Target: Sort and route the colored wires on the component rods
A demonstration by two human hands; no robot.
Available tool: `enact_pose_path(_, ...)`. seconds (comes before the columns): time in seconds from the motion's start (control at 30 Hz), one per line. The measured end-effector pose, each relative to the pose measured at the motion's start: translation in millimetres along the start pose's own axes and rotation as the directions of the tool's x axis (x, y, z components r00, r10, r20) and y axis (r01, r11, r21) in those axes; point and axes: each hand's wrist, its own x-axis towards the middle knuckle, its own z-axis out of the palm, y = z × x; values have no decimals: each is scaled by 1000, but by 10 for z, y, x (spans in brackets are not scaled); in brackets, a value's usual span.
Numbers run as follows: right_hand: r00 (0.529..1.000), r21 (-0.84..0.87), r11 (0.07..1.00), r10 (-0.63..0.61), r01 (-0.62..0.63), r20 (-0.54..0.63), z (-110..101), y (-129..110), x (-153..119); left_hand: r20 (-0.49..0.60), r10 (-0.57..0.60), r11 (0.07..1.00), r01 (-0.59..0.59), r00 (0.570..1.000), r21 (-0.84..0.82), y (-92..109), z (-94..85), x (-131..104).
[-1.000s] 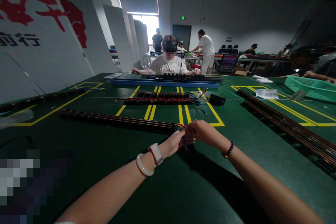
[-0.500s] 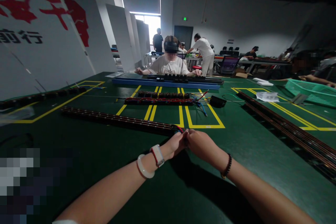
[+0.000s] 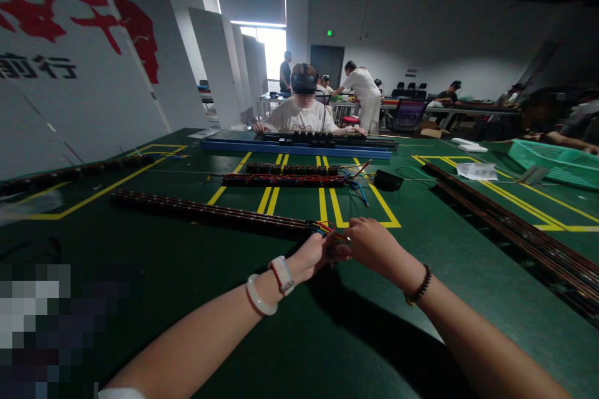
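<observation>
A long dark bar with copper-coloured strips lies slanted across the green table. Red, yellow and blue wires come out of its right end. My left hand is closed round these wires just beyond the bar's end. Close on its right, my right hand has its fingers bent together on the wire ends, whose tips are partly hidden by the fingers. Behind the hands lies a shorter wired bar, with a small black block at its right.
More long bars lie at the right, near a green basket. Dark strips run along the left edge. Across the table a person sits behind blue rails. Others are farther back.
My right hand has moved slightly right and up, opening a small gap from my left hand, and more wire shows between them. The seated person's hands have shifted right.
</observation>
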Motion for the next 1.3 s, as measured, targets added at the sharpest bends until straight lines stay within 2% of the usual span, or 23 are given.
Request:
enact_pose_path(0.07, 999, 54, 998, 17, -19, 38, 26, 30, 19, 32, -2, 1000, 2, 999, 9, -5, -6, 17)
enact_pose_path(0.23, 995, 216, 974, 51, -67, 80, 167, 184, 122, -26, 4, 1000, -3, 1000, 23, -36, -12, 32)
enact_pose_path(0.43, 987, 470, 877, 25, -98, 161, 245, 391, 214, 2, 34, 998, -34, 999, 44, -21, 2, -12)
enact_pose_path(0.63, 973, 520, 854, -121, 1, 197, 342, 451, 246, -24, 7, 1000, -7, 1000, 14, -4, 18, -24)
enact_pose_path(0.8, 983, 526, 851, -87, -12, 163, 281, 414, 215, -49, 23, 999, -24, 999, -28, -17, 17, -19)
enact_pose_path(0.9, 983, 575, 818, -79, -30, 163, 298, 449, 244, -25, 40, 999, -40, 999, -6, -3, 33, -33)
enact_pose_path(0.97, 978, 678, 732, -94, -57, 185, 374, 502, 285, -15, 24, 1000, -24, 1000, 5, 11, 45, -42)
enact_pose_path(1.0, 975, 750, 656, -105, -81, 197, 427, 532, 307, -18, 12, 1000, -12, 1000, 2, 16, 48, -43)
enact_pose_path(1.07, 971, 882, 450, -113, -137, 209, 544, 585, 342, -29, -2, 1000, 1, 1000, -14, 24, 43, -40)
enact_pose_path(1.13, 972, 944, 266, -76, -195, 222, 646, 617, 364, -15, -15, 1000, 14, 1000, -24, 29, 26, -32)
enact_pose_path(1.2, 966, 953, 171, -25, -250, 258, 714, 627, 381, -1, -34, 999, 34, 999, -21, 32, 5, -27)
enact_pose_path(1.3, 955, 952, 86, 63, -293, 288, 763, 606, 438, -28, -64, 998, 64, 998, 5, 33, -12, -24)
